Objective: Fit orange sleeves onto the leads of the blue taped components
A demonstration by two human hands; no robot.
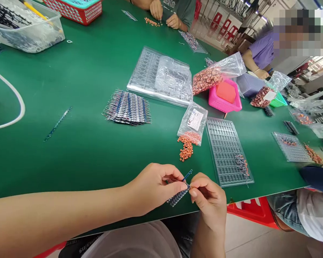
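My left hand [154, 188] pinches a dark blue strip [178, 198] between thumb and fingers at the near edge of the green table [97, 154], and my right hand [211, 197] closes thumb and forefinger on a small orange piece [190, 189] at its side. The strip slants, pale-marked. My left thumb hides its middle, and the orange piece is too covered to make out clearly

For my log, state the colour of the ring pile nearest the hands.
The ring pile is orange, clearest in the head view.
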